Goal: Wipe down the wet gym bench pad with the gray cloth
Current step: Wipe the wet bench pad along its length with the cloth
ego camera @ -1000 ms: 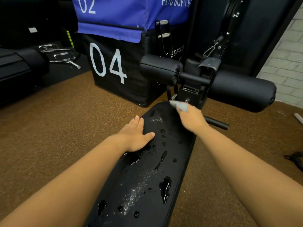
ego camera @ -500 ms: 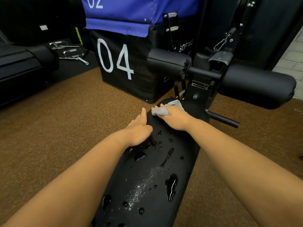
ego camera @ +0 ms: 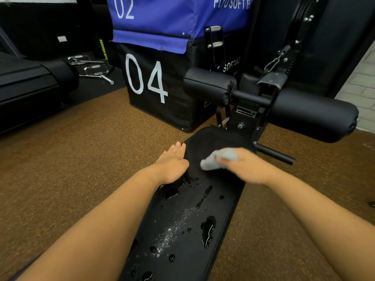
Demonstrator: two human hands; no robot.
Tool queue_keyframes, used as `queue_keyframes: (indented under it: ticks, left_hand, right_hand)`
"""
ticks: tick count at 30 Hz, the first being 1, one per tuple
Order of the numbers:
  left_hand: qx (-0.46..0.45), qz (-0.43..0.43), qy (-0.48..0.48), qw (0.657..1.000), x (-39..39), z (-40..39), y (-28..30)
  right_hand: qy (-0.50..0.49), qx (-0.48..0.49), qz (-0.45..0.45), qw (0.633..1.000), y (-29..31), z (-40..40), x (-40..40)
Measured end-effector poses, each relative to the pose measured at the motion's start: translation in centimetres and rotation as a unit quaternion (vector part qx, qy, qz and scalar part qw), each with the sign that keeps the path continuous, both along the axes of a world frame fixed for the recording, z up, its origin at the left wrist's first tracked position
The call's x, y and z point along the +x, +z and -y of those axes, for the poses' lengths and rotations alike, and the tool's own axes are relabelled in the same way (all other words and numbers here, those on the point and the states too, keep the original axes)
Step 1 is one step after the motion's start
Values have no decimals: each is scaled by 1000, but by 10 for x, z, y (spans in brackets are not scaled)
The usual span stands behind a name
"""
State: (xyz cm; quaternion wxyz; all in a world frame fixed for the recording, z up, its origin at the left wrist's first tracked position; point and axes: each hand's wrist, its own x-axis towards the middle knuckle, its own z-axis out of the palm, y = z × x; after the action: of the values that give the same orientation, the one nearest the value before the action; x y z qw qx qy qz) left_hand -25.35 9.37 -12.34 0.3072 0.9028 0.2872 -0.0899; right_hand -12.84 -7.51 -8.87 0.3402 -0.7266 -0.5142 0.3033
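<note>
A long black bench pad (ego camera: pixel 182 230) runs away from me, with water drops and small puddles over its middle and near part. Its far end looks dry. My right hand (ego camera: pixel 246 168) presses a crumpled gray cloth (ego camera: pixel 218 159) onto the far part of the pad. My left hand (ego camera: pixel 172 163) lies flat, fingers together, on the pad's left edge beside the cloth.
Beyond the pad stand the bench's black frame (ego camera: pixel 245 116) and two padded leg rollers (ego camera: pixel 310 114). A black plyo box marked 04 (ego camera: pixel 154 84) with a blue box on top sits behind. A black machine (ego camera: pixel 30 82) and metal handles (ego camera: pixel 93 67) are at far left. Brown rubber flooring (ego camera: pixel 71 159) surrounds the bench.
My right hand has drawn the cloth back from the pad's far tip toward me and to the right. The drops at the far end are gone. My left hand stays on the left edge.
</note>
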Motion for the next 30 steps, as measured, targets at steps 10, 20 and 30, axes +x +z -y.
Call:
queue_keyframes:
  ticks: [10,20,30]
  left_hand:
    - [35,-5,-12,999,3,0,-3]
    - [62,-8,-23,998,1,3,-5]
    - [30,-28,-14,999,-38,14,20]
  right_hand:
    - [-186,-120,219,950,-58,-35,56]
    - [-1,18,210,978,-66,7,-1]
    - [-197,148,32,969,-26,-5,32]
